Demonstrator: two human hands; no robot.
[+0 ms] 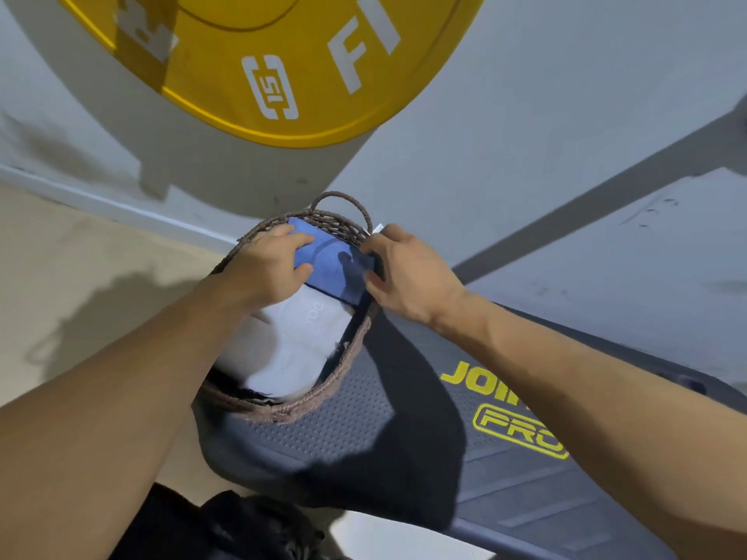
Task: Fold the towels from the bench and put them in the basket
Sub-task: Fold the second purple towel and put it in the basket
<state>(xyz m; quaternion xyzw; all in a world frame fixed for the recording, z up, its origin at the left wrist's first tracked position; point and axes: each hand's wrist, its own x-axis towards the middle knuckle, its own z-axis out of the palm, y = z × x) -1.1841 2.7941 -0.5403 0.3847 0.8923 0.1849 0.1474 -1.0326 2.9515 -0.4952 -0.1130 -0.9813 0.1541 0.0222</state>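
Observation:
A brown woven basket [343, 365] with a loop handle stands on the end of a dark bench pad [404, 430]. Inside it lies a folded white towel [295, 349] at the near end. A folded blue towel [335, 268] sits at the far end, partly on top of the white one. My left hand [262, 268] grips the blue towel's left edge, fingers curled over it. My right hand [408, 272] pinches its right edge at the basket's rim. Both forearms reach in from below.
A large yellow weight plate [283, 66] leans against the grey wall behind the basket. The bench pad carries yellow lettering [505, 414] to the right. Beige floor [81, 276] lies to the left. Dark cloth [242, 527] shows at the bottom edge.

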